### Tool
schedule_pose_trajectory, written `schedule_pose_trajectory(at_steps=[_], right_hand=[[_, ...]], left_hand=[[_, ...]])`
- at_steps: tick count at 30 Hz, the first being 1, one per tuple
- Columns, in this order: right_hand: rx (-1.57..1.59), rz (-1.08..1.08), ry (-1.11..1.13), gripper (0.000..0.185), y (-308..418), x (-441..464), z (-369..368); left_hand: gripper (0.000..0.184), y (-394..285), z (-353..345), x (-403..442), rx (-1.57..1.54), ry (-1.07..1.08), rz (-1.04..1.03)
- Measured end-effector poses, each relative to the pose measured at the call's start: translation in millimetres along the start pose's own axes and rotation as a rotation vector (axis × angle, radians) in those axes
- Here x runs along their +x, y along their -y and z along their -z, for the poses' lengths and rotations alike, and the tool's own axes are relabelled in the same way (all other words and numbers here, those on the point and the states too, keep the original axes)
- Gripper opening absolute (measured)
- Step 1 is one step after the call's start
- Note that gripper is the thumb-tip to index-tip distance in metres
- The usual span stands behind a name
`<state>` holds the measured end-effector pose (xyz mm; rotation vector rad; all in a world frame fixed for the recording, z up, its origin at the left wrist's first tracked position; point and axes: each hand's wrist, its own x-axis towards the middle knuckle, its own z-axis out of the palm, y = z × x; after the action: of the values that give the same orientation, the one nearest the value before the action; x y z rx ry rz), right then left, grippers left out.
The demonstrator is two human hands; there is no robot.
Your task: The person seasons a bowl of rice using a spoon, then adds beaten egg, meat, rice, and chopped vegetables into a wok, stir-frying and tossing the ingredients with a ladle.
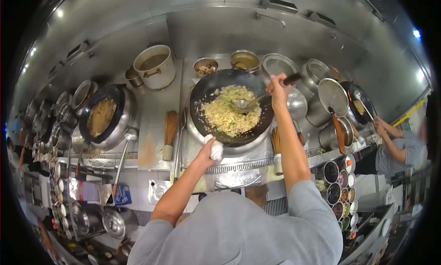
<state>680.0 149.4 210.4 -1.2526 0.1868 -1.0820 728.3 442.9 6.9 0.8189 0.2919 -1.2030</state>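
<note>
A large black wok (206, 83) sits on the stove ring in front of me, holding pale yellow fried rice (232, 120) with green bits. My left hand (206, 155) is closed around a folded white cloth (217, 150) at the wok's near left rim. Gripped in my right hand (277, 91) is a metal ladle (243, 105), its dark handle end sticking out beyond the fist. The ladle's bowl rests in the rice near the middle of the wok. The part of the rim under the cloth is hidden.
Bamboo brushes (170, 129) stand either side of the wok. Behind are a tall pot (156, 74) of liquid and metal bowls (244, 59). A perforated skimmer (297, 105) lies right. Another wok (87, 113) is at left. At right, a co-worker (397, 150) handles a ladle.
</note>
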Motion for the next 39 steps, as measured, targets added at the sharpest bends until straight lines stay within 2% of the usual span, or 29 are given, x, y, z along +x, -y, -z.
schedule_pose_trajectory(at_steps=[1,3,5,6,7,8,9,10,11,12,13,14,15,17,19,21,23,25,26,29,30,31,33,34,35,36,37,38,39], right_hand=[[0.085,0.032,-0.042,0.025,20,-13,-2],[-0.015,0.087,-0.258,0.023,32,-43,-23],[-0.187,0.091,0.091,0.026,-35,-42,-26],[-0.188,0.083,0.142,0.028,-35,-35,-32],[-0.188,0.081,0.210,0.030,-28,-28,-42],[-0.015,0.029,0.058,0.034,-8,-30,-55],[0.110,0.037,0.016,0.032,20,-40,-64],[0.150,0.079,0.002,0.030,36,-51,-70],[0.187,0.110,-0.006,0.030,43,-64,-74],[0.138,0.063,-0.076,0.029,33,-77,-81],[0.103,-0.090,-0.062,0.028,13,-83,-83],[0.086,-0.077,-0.026,0.029,-9,-86,-76],[0.068,-0.047,0.024,0.030,-17,-77,-71],[0.102,0.004,0.010,0.029,23,-62,-70],[0.169,0.145,0.028,0.031,67,-66,-77],[0.206,0.090,0.006,0.032,98,-93,-83],[0.150,0.109,0.006,0.031,66,-115,-77],[0.058,-0.023,0.077,0.030,3,-118,-60],[0.053,0.044,0.130,0.029,1,-108,-61],[0.211,-0.024,0.157,0.028,53,-70,-53],[0.184,-0.019,0.107,0.028,80,-73,-57],[0.185,-0.008,0.044,0.028,103,-81,-62],[0.123,0.063,0.046,0.028,111,-101,-53],[0.074,0.079,0.012,0.029,97,-110,-53],[0.013,-0.072,-0.079,0.029,60,-111,-45],[0.053,-0.057,0.015,0.029,33,-107,-31],[0.093,-0.032,0.116,0.029,20,-91,-22],[0.112,-0.006,0.115,0.029,33,-75,-21],[0.143,-0.002,0.110,0.029,47,-59,-15]], left_hand=[[0.021,-5,3,3,-0.017,0.043,-0.038],[0.015,-16,-7,17,0.008,-0.073,-0.129],[0.010,-12,47,100,0.028,0.097,-0.008],[0.009,-8,11,65,0.146,-0.052,-0.065],[0.009,1,-17,28,0.141,-0.044,-0.059],[0.010,11,-36,-10,0.126,-0.158,-0.120],[0.010,12,-49,-34,0.117,-0.269,-0.189],[0.009,14,-50,-46,0.072,-0.163,-0.136],[0.009,20,-43,-41,0.063,-0.171,-0.131],[0.009,27,-36,-31,0.069,-0.185,-0.228],[0.009,36,-25,-22,0.085,-0.195,-0.323],[0.007,49,-10,-19,0.079,-0.156,-0.374],[0.008,64,16,-13,0.069,-0.231,-0.403],[0.010,71,-4,-101,0.063,-0.141,-0.460],[0.012,59,-26,-129,0.046,-0.184,-0.381],[0.012,40,-41,-111,0.018,-0.245,-0.260],[0.006,42,-20,-27,-0.058,-0.230,-0.442],[0.011,52,-6,-38,0.056,-0.185,-0.498],[0.019,64,3,-61,0.034,-0.195,-0.461],[0.032,54,-23,-168,-0.076,-0.151,-0.337],[0.022,47,-29,-172,0.051,-0.172,-0.293],[0.018,39,-34,-150,0.052,-0.265,-0.265],[0.011,16,-34,-86,0.035,-0.220,-0.252],[0.009,22,-29,-52,0.026,-0.211,-0.364],[0.008,32,-15,-20,0.035,-0.201,-0.464],[0.013,53,15,3,0.089,-0.223,-0.467],[0.021,56,-9,-63,0.196,-0.302,-0.421],[0.027,78,27,-63,0.245,-0.245,-0.438],[0.029,79,29,-103,0.293,-0.249,-0.435]])
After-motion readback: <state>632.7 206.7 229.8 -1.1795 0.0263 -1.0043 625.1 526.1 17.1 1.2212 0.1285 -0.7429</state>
